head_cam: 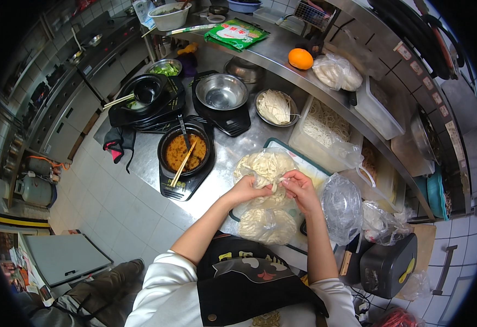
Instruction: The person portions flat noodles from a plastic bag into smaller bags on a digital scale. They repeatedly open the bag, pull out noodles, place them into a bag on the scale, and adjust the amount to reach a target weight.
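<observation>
A clear plastic bag (269, 162) full of pale, folded food strips, perhaps noodles or tofu skin, lies on a white board with a green rim (314, 176). My left hand (246, 190) grips the bag's gathered neck from the left. On the other side, my right hand (302, 190) pinches a twisted end of the same plastic between thumb and fingers. Closer to my apron sits a second knotted bag (268, 227) of similar pale food. A round bundle wrapped in clear plastic (341, 208) rests to the right of my right hand.
A black pot of reddish-brown broth (181, 153) with chopsticks and a ladle stands left. Behind are a steel bowl (222, 92), enoki mushrooms (275, 107) and a noodle tub (324, 126). A steel shelf (279, 59) overhangs the counter. Another person's legs (99, 290) show at lower left.
</observation>
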### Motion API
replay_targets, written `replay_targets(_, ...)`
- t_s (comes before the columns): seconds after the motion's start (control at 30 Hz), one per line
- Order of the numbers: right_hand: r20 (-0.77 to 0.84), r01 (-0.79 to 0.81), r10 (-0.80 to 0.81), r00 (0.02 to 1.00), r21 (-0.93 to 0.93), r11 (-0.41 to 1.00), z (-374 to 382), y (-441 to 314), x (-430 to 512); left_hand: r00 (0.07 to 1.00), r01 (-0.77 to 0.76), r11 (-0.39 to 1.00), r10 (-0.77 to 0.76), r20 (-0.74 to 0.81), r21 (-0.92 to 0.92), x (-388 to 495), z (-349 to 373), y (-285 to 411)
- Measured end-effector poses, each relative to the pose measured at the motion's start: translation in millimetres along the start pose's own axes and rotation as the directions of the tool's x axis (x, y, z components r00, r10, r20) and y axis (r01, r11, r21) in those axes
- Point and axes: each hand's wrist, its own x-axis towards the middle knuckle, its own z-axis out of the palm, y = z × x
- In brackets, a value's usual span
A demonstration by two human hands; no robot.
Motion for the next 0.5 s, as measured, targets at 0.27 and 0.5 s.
replay_targets(0.27,0.035,-0.042,0.044,0.998,-0.067,0.997,-3.0,0.5,-4.2,0.993,0.066,0.992,-0.076,-0.093,-0.105,15.9,17.8,-10.2)
replay_targets(0.5,-0.260,-0.010,-0.086,0.962,-0.348,0.937,-0.8,19.1,4.0,0.977,0.004,0.828,-0.122,-0.174,-0.560,11.2,12.4,2.2)
